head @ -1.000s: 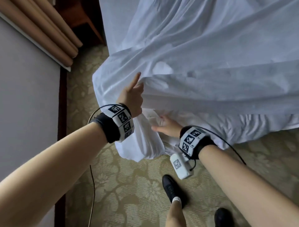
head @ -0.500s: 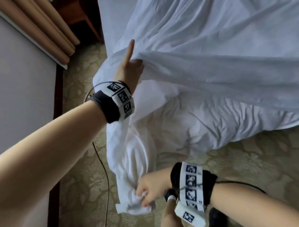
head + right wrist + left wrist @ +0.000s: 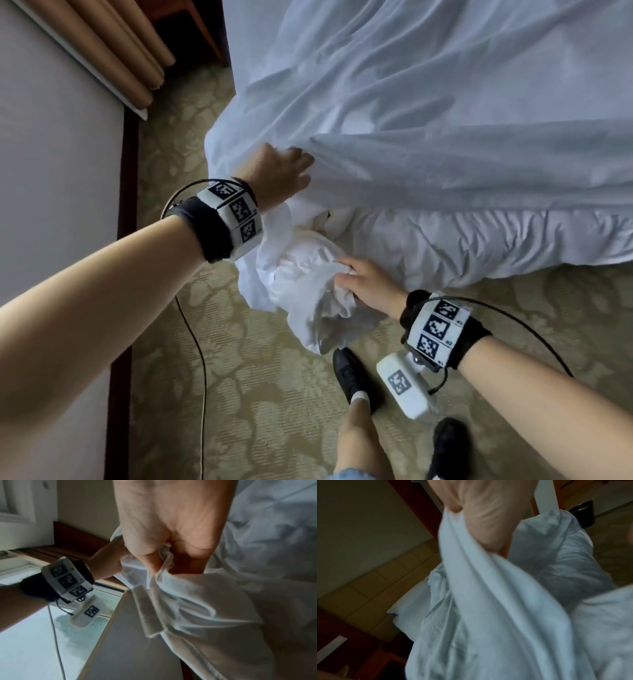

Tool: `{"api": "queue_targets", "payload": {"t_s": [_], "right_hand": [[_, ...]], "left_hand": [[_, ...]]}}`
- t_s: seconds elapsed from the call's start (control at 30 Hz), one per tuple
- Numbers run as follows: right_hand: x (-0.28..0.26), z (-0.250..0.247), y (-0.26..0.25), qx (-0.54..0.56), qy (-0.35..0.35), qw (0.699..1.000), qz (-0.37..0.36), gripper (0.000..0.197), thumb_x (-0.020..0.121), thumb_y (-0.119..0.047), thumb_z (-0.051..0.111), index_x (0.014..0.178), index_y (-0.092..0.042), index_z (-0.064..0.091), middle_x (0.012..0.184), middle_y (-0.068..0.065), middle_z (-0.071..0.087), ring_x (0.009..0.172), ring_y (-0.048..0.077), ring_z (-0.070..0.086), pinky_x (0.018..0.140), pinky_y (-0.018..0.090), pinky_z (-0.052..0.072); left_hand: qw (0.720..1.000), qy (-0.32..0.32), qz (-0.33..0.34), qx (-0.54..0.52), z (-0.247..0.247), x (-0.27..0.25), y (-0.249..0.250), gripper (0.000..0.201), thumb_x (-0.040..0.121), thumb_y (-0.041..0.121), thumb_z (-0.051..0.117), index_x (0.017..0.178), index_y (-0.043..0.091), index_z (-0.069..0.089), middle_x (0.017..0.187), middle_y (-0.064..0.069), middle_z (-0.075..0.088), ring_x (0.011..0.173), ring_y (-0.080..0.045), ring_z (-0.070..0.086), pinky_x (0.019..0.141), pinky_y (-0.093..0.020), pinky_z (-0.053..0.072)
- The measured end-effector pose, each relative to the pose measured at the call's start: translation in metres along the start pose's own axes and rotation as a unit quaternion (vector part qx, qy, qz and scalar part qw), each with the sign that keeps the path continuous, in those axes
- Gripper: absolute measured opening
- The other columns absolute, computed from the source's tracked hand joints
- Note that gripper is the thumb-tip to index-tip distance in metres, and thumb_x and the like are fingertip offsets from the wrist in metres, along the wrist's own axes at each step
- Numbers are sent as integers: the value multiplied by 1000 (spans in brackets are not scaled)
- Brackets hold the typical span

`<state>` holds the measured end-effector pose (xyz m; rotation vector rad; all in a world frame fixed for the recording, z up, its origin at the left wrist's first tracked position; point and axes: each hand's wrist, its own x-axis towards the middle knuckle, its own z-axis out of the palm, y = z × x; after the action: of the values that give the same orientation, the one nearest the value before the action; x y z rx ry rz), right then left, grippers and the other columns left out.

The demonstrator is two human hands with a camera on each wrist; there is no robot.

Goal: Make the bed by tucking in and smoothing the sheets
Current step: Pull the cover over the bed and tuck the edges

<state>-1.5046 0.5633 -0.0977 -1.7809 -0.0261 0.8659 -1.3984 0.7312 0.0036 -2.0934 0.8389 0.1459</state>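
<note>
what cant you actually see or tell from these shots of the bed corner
- Left hand fingertips: head view, buried in the sheet fold; left wrist view blurred.
- Mattress corner and any tucking gap: head view, covered by the bunched sheet end.
- Right hand fingertips: head view, hidden under the bunch; right wrist view shows only the palm side, blurred.
- Far side of the bed: cut off by the head view's edges.
- Right shoe: partly cut off at the bottom edge.

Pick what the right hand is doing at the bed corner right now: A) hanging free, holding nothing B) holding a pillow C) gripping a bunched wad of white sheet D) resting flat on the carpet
C: the right hand has its fingers curled into the bunched white sheet hanging at the bed corner, and the right wrist view shows fabric pinched in its grip.
</note>
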Motion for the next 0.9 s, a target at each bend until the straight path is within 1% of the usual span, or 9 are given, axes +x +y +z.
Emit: {"api": "queue_targets", "payload": {"t_s": [0.07, 0.2, 0.37, 0.47, 0.57, 0.63, 0.73, 0.83, 0.9], "right_hand": [[-4, 20, -18, -64, -88, 993, -39, 47, 95, -11, 48, 141, -14, 40, 132, 2, 53, 109, 14, 53, 79, 17, 38], [-13, 71, -34, -195, -338, 916, -90, 56, 89, 5, 43, 141, -14, 39, 120, 6, 54, 104, 18, 52, 90, 27, 40], [-16, 26, -31, -157, 23, 964, -212, 31, 78, 2, 42, 84, -9, 70, 77, -4, 65, 68, -2, 59, 72, 25, 48], [-18, -19, -15, -322, 268, 838, -349, 25, 74, -18, 49, 97, -14, 60, 93, 7, 60, 86, 20, 55, 64, 31, 51], [-5, -38, -7, -486, 288, 778, -277, 70, 60, -28, 77, 120, -11, 44, 115, 18, 47, 98, 31, 44, 76, 44, 50], [7, -39, -9, -547, 260, 762, -230, 85, 53, -27, 83, 127, -10, 43, 121, 21, 49, 102, 38, 49, 83, 49, 44], [15, -30, -18, -525, 230, 777, -260, 34, 65, -15, 58, 97, -5, 64, 91, 19, 65, 89, 37, 58, 88, 49, 43], [4, -25, -16, -402, 144, 879, -212, 32, 66, -16, 35, 72, -1, 62, 72, 25, 59, 74, 36, 55, 64, 31, 32], [-4, -17, -5, -344, 67, 919, -182, 19, 68, -14, 36, 57, -7, 50, 60, 19, 47, 64, 30, 45, 58, 30, 24]], "left_hand": [[998, 39, 42, -16, 8, -17, 8, 23, 45, 29, 82, 65, 29, 70, 74, 7, 62, 64, -10, 60, 39, -17, 35], [990, 142, 15, -23, 24, -34, 45, 24, 75, 16, 53, 98, 23, 49, 86, 2, 51, 61, -9, 54, 41, -17, 29], [955, 295, -11, 8, 52, -70, 59, 46, 79, -7, 31, 113, 25, 33, 109, -3, 33, 84, -16, 38, 54, -24, 46], [937, 321, -99, -100, 65, -95, 57, 48, 81, -14, 22, 111, 20, 37, 104, -11, 37, 78, -23, 39, 44, -24, 44], [903, 219, -271, -253, 59, -107, 64, 36, 71, -5, 45, 104, 8, 50, 93, -17, 54, 72, -31, 58, 33, -25, 40], [869, 70, -330, -362, 48, -110, 76, 25, 76, -1, 54, 100, 4, 61, 96, -13, 63, 94, -32, 58, 49, -32, 42], [780, 19, -385, -493, 30, -119, 102, 26, 70, 16, 42, 78, 5, 64, 91, -11, 66, 99, -30, 55, 58, -30, 35], [601, 30, -373, -706, 31, -135, 141, 14, 61, 24, 36, 52, 15, 41, 62, -15, 60, 64, -31, 60, 49, -27, 44], [581, -10, -299, -757, 42, -148, 174, 26, 73, 42, 45, 65, 17, 46, 59, -10, 57, 59, -28, 58, 51, -28, 43]]}}
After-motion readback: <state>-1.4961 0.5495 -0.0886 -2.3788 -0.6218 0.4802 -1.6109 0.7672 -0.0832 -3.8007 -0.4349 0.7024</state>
